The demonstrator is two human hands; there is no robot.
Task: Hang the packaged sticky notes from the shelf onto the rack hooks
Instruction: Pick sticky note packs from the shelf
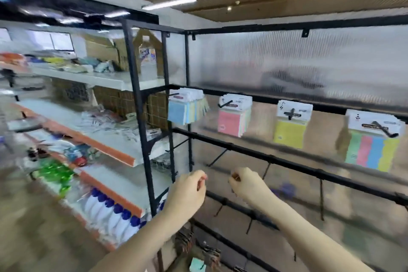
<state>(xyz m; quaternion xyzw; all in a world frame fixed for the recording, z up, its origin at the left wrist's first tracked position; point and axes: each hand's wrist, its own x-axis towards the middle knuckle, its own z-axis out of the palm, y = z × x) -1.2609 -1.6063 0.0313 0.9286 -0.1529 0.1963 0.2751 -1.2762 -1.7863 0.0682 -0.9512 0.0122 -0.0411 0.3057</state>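
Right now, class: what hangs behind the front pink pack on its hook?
Behind the pink pack on its hook, edges of several more packs show, stacked. Their fronts are covered, so the count is unclear.

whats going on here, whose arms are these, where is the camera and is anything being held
There is one picture, taken by a wide-angle camera worn on a person's head, so the two bare arms reaching in from below are that person's own. The picture is blurred, as if the head is turning. The left hand and right hand are raised in front of a black metal rack, fingers curled; nothing can be seen in either. On the rack's upper hooks hang four bunches of packaged sticky notes: blue, pink, yellow and striped. The hooks on the bar below look bare. To the left stand white store shelves with blurred goods.
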